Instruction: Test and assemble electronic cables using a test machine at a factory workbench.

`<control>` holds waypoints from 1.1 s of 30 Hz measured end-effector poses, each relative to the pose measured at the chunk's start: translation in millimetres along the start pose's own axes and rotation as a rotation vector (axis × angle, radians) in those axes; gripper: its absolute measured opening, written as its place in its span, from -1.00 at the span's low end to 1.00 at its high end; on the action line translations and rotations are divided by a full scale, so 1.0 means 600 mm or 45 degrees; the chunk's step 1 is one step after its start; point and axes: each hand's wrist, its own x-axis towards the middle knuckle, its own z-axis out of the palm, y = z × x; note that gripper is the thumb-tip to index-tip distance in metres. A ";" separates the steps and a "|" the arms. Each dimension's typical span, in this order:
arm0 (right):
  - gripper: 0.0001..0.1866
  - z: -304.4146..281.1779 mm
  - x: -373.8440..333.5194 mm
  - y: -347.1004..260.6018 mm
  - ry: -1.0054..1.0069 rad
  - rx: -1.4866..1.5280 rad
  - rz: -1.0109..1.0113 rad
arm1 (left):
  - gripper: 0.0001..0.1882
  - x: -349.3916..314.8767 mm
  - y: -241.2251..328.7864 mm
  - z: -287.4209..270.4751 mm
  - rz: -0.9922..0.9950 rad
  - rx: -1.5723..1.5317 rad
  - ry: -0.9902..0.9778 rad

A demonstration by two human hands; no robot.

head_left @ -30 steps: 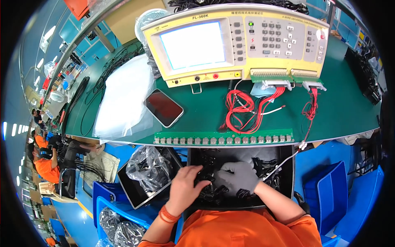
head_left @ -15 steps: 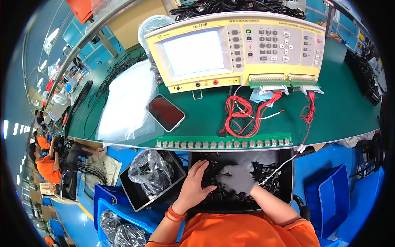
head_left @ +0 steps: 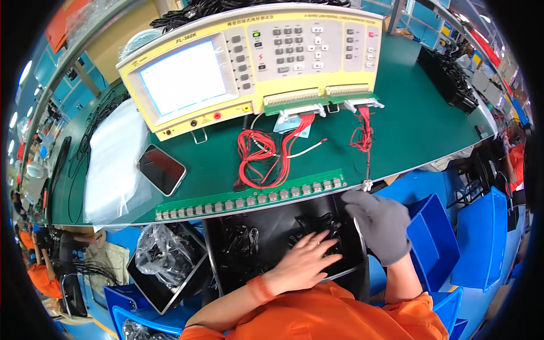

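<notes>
My left hand (head_left: 306, 259), bare with a red beaded bracelet at the wrist, reaches over a black bin (head_left: 211, 249). Its fingers are spread above black cables (head_left: 241, 240) in the bin and hold nothing. At the bench's front edge is my right hand (head_left: 381, 225) in a grey glove, its fingers drawn together; what is in them is hidden. Just above its fingertips a white connector (head_left: 367, 185) hangs on red wires (head_left: 362, 139) from a yellow cable tester (head_left: 249, 68) with a lit screen.
A green circuit strip with several sockets (head_left: 249, 200) lines the bench edge. A phone (head_left: 162, 170), white plastic bags (head_left: 113, 164) and a red wire bundle (head_left: 263, 158) lie on the green bench. A bagged bin (head_left: 167, 258) stands left; blue bins (head_left: 433, 243) stand right.
My gloved right hand has risen from the cables in the bin to the connector at the bench edge. My left hand has moved across the bin toward the right. The view has turned rightward.
</notes>
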 end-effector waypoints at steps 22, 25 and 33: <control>-0.87 0.165 -0.084 0.052 -1.183 -0.849 -0.349 | -0.84 -0.085 -0.041 0.005 -0.562 0.295 0.456; -0.89 0.191 -0.070 0.058 -1.255 -0.716 -0.276 | -0.83 -0.084 -0.041 0.005 -0.557 0.296 0.443; -0.73 0.136 -0.058 -0.026 -0.127 -0.235 -0.659 | -0.68 -0.092 -0.025 -0.019 -1.068 -1.000 0.641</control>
